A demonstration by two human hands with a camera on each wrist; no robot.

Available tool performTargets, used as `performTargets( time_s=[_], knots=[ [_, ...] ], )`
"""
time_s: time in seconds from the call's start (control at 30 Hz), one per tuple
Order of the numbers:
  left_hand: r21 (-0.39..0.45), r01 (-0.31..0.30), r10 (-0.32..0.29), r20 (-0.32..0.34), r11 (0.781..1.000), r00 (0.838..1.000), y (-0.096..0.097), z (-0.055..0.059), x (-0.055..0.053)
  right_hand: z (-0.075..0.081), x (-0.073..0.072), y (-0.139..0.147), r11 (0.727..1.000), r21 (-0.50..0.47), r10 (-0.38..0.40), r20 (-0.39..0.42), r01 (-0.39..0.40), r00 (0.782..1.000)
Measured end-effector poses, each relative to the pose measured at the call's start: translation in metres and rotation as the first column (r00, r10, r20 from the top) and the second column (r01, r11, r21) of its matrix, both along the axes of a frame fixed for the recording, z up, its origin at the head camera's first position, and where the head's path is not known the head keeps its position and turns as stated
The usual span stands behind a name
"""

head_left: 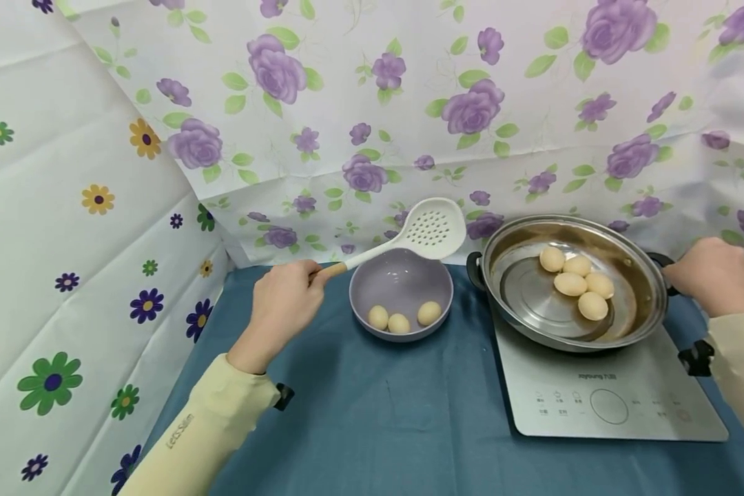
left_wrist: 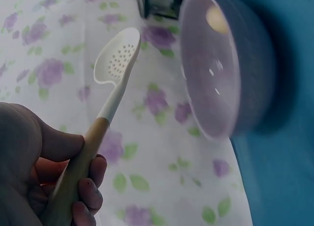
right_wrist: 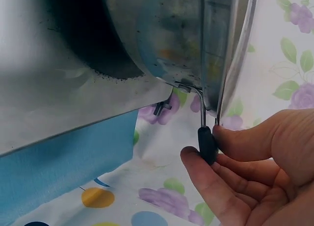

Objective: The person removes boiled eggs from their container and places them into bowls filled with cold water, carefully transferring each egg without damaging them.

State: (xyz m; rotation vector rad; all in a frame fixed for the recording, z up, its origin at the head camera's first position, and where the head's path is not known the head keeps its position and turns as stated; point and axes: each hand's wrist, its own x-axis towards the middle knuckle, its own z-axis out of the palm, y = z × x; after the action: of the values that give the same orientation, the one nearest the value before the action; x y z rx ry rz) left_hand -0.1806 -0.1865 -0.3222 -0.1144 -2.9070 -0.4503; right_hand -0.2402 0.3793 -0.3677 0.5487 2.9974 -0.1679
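My left hand (head_left: 285, 303) grips the wooden handle of a white slotted spoon (head_left: 434, 229), its perforated head raised just above and behind a purple-grey bowl (head_left: 403, 275). Three pale eggs (head_left: 429, 313) lie at the bottom of that bowl. In the left wrist view the fingers and thumb wrap the handle, and the spoon's head (left_wrist: 117, 59) carries nothing. On the right, my right hand (head_left: 716, 272) holds the black side handle (right_wrist: 208, 145) of a steel pot (head_left: 521, 324) between thumb and fingers. Several eggs (head_left: 570, 284) sit inside the pot.
Under the pot is a silver induction cooker (head_left: 614, 406) with a control panel at its front. A blue cloth (head_left: 384, 413) covers the table. Flowered white sheets (head_left: 322, 138) hang behind and to the left. The pot's other black handle (head_left: 475, 270) points toward the bowl.
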Motion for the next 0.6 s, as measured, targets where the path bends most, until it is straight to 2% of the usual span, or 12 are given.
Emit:
performTargets(
  time_s=[0.2, 0.33, 0.47, 0.6],
  knots=[
    [0.034, 0.026, -0.025, -0.027, 0.999, 0.999, 0.039, 0.007, -0.012, -0.001, -0.002, -0.001, 0.999, 0.027, 0.019, 0.006, -0.019, 1.000],
    [0.035, 0.074, -0.072, -0.051, 0.997, 0.996, 0.067, 0.008, -0.022, -0.002, -0.002, 0.001, 0.999, 0.021, 0.024, 0.017, -0.024, 1.000],
    [-0.019, 0.123, -0.124, -0.085, 0.992, 0.989, 0.092, 0.004, -0.032, -0.003, -0.004, 0.004, 1.000, 0.020, 0.022, 0.035, -0.022, 0.999],
    [-0.090, 0.131, -0.139, -0.091, 0.987, 0.986, 0.117, -0.002, -0.041, -0.002, -0.006, 0.006, 1.000, 0.002, 0.018, 0.057, -0.018, 0.998]
  ],
)
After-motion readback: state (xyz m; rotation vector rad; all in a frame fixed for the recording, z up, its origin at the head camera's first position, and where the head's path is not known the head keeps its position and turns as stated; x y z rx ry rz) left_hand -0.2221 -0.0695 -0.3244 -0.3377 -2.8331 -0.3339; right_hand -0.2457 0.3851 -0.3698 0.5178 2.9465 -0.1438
